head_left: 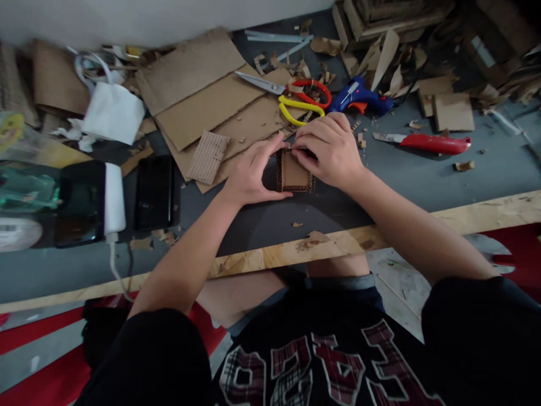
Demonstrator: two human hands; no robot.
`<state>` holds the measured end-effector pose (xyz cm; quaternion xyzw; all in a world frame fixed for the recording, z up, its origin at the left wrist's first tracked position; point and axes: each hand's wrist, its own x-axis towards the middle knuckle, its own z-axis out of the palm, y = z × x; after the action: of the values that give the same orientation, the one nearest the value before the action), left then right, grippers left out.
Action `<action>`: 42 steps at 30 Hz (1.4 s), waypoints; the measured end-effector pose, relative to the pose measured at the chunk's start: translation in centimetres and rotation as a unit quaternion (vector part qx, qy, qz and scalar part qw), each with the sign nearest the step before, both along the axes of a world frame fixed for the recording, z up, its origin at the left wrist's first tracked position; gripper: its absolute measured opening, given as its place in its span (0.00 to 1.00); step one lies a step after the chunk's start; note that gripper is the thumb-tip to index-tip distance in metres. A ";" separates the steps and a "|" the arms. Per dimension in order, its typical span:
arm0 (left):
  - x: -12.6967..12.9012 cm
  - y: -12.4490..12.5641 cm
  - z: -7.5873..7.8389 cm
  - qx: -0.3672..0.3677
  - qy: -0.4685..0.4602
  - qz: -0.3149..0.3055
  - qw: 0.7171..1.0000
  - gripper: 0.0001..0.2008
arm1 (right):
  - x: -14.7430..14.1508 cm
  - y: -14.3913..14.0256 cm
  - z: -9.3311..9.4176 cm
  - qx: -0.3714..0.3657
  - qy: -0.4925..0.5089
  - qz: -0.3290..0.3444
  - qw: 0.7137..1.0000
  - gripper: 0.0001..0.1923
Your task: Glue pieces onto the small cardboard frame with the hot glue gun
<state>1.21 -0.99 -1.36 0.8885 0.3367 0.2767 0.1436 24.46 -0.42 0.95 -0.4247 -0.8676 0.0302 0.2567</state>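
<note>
Both my hands rest on a small square cardboard piece (pixel 295 173) with corrugated edging, lying on the grey tabletop (pixel 422 180). My left hand (pixel 252 175) holds its left side, thumb and fingers pinching the upper left corner. My right hand (pixel 329 149) covers its upper right edge, fingers pressing down on the top rim. The piece's top edge is hidden under my fingers.
Scissors with red and yellow handles (pixel 296 96), a blue glue gun (pixel 359 98) and a red utility knife (pixel 426 142) lie just beyond my hands. Flat cardboard sheets (pixel 203 96) lie at left centre. Two dark phones (pixel 154 192) and a white charger (pixel 114 197) lie left. A wooden strip (pixel 262 259) edges the table.
</note>
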 end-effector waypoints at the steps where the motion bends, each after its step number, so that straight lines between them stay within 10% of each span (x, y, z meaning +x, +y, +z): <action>1: 0.0 0.0 0.0 -0.002 0.001 -0.002 1.000 0.55 | 0.0 0.0 0.0 0.000 0.000 -0.001 1.000 0.14; 42: 0.1 0.3 -0.7 0.108 -0.003 -0.045 0.993 0.54 | -0.1 0.4 -1.1 0.073 0.010 -0.008 0.997 0.12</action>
<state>1.35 -0.74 -2.06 0.9123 0.2642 0.3071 0.0603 24.35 0.02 -0.13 -0.4113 -0.8615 -0.0314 0.2961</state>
